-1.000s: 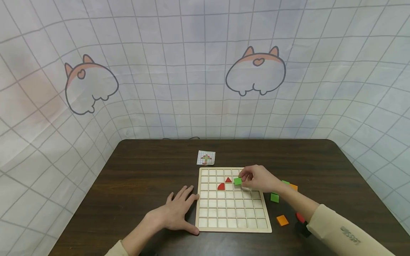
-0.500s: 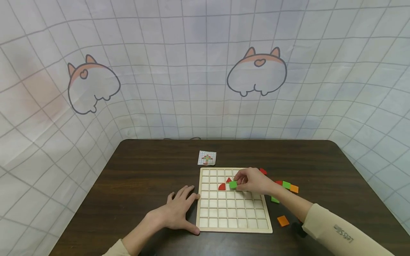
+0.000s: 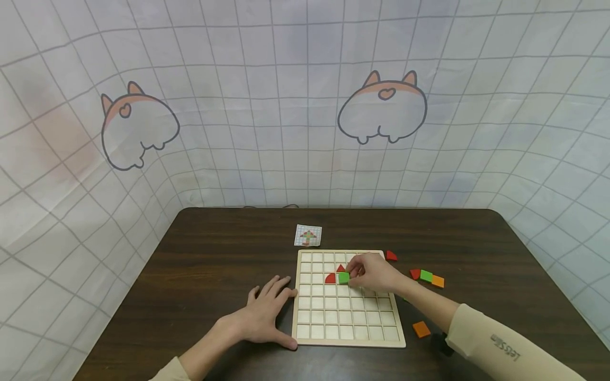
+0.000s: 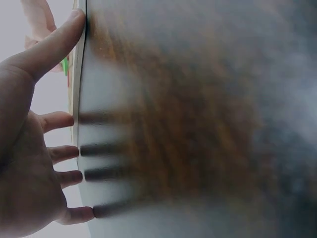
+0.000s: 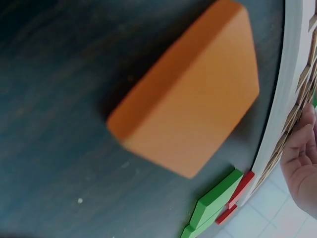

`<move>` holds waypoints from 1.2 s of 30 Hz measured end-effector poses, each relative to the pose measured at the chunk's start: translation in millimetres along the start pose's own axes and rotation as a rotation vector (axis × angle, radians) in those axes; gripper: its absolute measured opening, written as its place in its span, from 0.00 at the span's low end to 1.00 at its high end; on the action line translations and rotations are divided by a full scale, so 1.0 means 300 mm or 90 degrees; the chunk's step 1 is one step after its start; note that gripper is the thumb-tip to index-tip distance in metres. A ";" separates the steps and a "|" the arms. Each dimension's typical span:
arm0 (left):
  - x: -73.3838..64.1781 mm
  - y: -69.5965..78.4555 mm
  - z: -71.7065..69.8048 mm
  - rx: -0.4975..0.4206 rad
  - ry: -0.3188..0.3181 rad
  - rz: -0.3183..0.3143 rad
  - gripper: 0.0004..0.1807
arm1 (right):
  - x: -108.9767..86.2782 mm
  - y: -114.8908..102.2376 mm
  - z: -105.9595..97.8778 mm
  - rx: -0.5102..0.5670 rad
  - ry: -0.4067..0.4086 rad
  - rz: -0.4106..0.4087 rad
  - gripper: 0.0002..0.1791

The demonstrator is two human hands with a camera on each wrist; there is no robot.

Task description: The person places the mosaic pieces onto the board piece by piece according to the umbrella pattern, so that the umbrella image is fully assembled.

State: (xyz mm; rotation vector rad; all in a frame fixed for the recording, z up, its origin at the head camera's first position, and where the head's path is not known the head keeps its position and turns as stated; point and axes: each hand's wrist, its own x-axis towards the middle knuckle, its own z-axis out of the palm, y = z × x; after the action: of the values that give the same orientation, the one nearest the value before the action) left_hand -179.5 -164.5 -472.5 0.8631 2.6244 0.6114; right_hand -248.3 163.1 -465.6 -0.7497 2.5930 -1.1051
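A wooden grid board lies on the dark table. My right hand pinches a green square tile by its right side, low over a cell in the upper part of the board. Left of that tile sits a red quarter-circle tile, and just above it a red triangle tile. With fingers spread, my left hand rests on the table, its thumb and index finger at the board's left edge. In the left wrist view the thumb is up against that edge.
Several loose tiles lie right of the board: a red quarter-circle, a red piece, a green square, an orange square and another orange square. A printed pattern card lies behind the board.
My right hand has moved left and slightly toward me with the green tile, from right of the red triangle to a cell beside the red quarter-circle. My left hand stays at the board's edge.
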 end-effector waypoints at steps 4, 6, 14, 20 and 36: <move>-0.001 -0.005 0.005 -0.023 0.009 0.012 0.53 | 0.000 -0.001 0.005 -0.001 0.002 0.003 0.08; -0.002 -0.008 0.007 -0.038 0.011 0.015 0.53 | 0.002 0.001 0.006 -0.007 0.002 -0.001 0.08; -0.006 -0.015 0.012 -0.076 0.006 0.022 0.53 | 0.006 0.004 0.013 -0.025 0.014 -0.009 0.09; -0.008 -0.014 0.013 -0.064 0.014 0.023 0.53 | 0.010 0.005 0.017 -0.037 0.012 -0.015 0.09; -0.007 -0.008 0.004 -0.030 -0.007 0.019 0.54 | -0.005 -0.004 0.007 -0.050 0.015 -0.045 0.08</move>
State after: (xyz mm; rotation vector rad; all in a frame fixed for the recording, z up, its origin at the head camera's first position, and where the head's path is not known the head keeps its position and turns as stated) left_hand -178.5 -167.1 -474.4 0.8903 2.5807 0.6717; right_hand -245.9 162.0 -466.1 -0.8570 2.6625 -1.0437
